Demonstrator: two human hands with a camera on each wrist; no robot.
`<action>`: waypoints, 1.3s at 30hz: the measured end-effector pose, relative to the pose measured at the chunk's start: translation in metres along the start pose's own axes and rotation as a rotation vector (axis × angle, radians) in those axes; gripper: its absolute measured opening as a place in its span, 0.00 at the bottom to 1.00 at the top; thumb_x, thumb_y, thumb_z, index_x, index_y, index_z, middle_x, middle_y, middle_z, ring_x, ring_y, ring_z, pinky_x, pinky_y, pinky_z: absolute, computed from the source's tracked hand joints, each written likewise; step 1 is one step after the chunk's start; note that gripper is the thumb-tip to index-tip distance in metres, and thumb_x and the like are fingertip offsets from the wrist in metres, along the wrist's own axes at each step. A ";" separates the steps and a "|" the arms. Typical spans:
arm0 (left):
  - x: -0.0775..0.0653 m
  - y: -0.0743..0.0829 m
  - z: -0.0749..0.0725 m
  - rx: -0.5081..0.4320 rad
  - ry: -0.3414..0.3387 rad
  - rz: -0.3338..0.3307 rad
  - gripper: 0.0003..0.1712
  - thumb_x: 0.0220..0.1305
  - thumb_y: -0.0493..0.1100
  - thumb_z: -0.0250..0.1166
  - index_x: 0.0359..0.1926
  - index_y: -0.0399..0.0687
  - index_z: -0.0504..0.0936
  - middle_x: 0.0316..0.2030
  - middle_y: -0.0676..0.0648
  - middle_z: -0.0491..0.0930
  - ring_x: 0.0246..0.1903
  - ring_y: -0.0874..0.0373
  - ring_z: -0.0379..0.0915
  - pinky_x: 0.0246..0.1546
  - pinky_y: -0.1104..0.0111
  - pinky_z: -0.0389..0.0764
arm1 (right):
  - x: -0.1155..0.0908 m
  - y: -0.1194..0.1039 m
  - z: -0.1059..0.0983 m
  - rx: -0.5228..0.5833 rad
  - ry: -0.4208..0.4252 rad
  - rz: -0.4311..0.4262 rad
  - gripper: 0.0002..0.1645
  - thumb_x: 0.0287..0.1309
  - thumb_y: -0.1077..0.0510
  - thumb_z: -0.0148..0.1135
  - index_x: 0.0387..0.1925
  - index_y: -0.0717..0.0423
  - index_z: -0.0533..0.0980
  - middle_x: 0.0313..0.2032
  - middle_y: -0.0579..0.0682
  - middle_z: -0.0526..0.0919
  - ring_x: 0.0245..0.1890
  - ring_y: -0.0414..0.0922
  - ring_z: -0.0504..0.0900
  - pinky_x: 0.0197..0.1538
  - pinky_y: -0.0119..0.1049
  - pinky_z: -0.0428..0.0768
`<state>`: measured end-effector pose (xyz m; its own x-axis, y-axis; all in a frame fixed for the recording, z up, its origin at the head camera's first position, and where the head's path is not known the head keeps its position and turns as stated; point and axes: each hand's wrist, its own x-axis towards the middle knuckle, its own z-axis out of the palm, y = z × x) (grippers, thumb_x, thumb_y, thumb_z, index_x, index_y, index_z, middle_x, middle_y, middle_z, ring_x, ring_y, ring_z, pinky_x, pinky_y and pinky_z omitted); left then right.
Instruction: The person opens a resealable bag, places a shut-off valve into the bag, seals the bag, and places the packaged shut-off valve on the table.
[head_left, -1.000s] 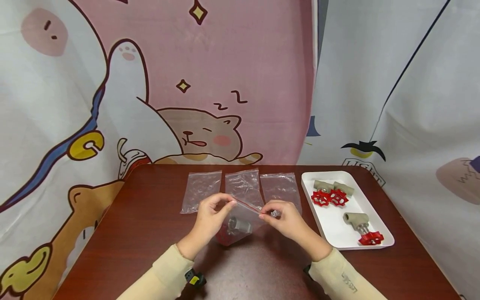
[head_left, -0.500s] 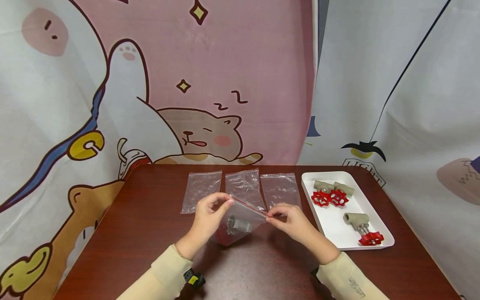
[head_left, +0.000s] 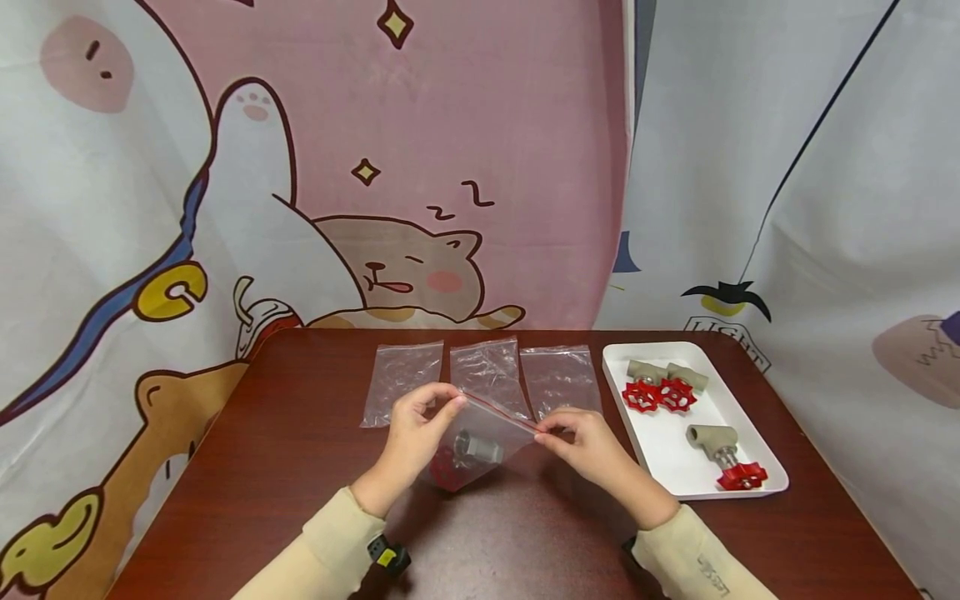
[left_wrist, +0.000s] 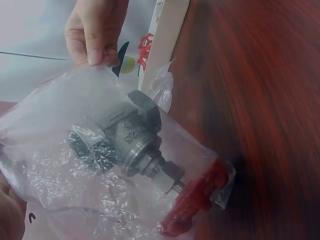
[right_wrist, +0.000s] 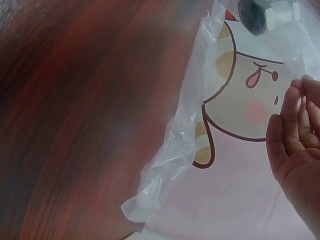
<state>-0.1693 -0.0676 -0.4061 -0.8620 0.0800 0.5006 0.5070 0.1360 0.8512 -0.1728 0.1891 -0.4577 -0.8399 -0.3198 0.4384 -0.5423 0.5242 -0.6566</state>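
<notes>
Between both hands hangs a clear zip bag (head_left: 510, 433) with a red line along its top edge. Inside it a grey metal valve (left_wrist: 135, 135) with a red handwheel (left_wrist: 197, 200) lies tilted, wheel end lowest in the left wrist view. My left hand (head_left: 417, 433) pinches the left end of the top edge between thumb and fingers. At the right end, my right hand (head_left: 581, 446) pinches the same edge, which slants down to the right in the head view.
Three flat clear zip bags, left (head_left: 403, 379), middle (head_left: 486, 367) and right (head_left: 561, 375), lie along the table's back. A white tray (head_left: 663, 475) at right holds three beige valves (head_left: 712, 437) with red handwheels. A printed curtain (head_left: 525, 167) hangs behind.
My right hand has slid right and slightly down to the end of the bag's top edge, with the edge now stretched between the hands. The left hand has shifted slightly left.
</notes>
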 end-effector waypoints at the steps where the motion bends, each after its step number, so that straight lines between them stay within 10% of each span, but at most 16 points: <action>1: 0.000 -0.001 0.000 0.001 0.003 -0.001 0.02 0.55 0.30 0.67 0.31 0.33 0.81 0.27 0.39 0.83 0.28 0.62 0.75 0.28 0.74 0.76 | 0.000 0.000 0.000 -0.001 0.005 0.001 0.06 0.45 0.64 0.73 0.27 0.54 0.83 0.28 0.44 0.84 0.30 0.32 0.78 0.31 0.30 0.81; 7: 0.002 -0.006 -0.004 -0.018 -0.027 -0.056 0.04 0.58 0.33 0.66 0.34 0.34 0.81 0.31 0.38 0.83 0.32 0.66 0.75 0.33 0.71 0.78 | 0.001 -0.002 0.001 0.011 0.013 -0.011 0.06 0.46 0.64 0.72 0.27 0.53 0.83 0.28 0.43 0.83 0.29 0.31 0.77 0.30 0.28 0.79; 16: -0.007 -0.024 -0.017 0.069 -0.355 -0.076 0.14 0.70 0.38 0.53 0.49 0.37 0.80 0.46 0.41 0.83 0.45 0.61 0.76 0.45 0.71 0.76 | 0.001 -0.003 0.003 -0.002 0.015 -0.024 0.06 0.47 0.64 0.71 0.27 0.50 0.82 0.27 0.41 0.83 0.28 0.31 0.76 0.29 0.30 0.77; 22: -0.017 -0.054 -0.019 0.164 -0.496 -0.151 0.29 0.55 0.53 0.70 0.54 0.43 0.78 0.48 0.47 0.82 0.50 0.57 0.77 0.54 0.62 0.75 | -0.002 -0.001 0.004 -0.018 0.029 0.042 0.06 0.48 0.63 0.71 0.27 0.50 0.82 0.28 0.42 0.84 0.29 0.32 0.76 0.29 0.34 0.77; 32: -0.018 -0.061 -0.017 0.324 -0.465 -0.010 0.12 0.56 0.49 0.70 0.39 0.50 0.84 0.39 0.53 0.84 0.43 0.63 0.78 0.48 0.66 0.77 | -0.002 0.000 0.003 -0.014 0.042 0.064 0.06 0.47 0.62 0.72 0.27 0.49 0.83 0.28 0.42 0.84 0.29 0.32 0.77 0.32 0.32 0.78; 39: -0.017 -0.058 -0.013 0.229 -0.444 -0.040 0.09 0.61 0.47 0.66 0.40 0.50 0.84 0.26 0.52 0.83 0.19 0.70 0.66 0.20 0.75 0.72 | -0.006 0.002 0.001 0.033 0.047 0.055 0.06 0.46 0.63 0.72 0.28 0.50 0.83 0.28 0.42 0.84 0.30 0.32 0.78 0.34 0.33 0.80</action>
<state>-0.1846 -0.0896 -0.4621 -0.8228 0.4762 0.3103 0.5034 0.3571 0.7868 -0.1692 0.1918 -0.4622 -0.8672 -0.2532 0.4288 -0.4961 0.5138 -0.6999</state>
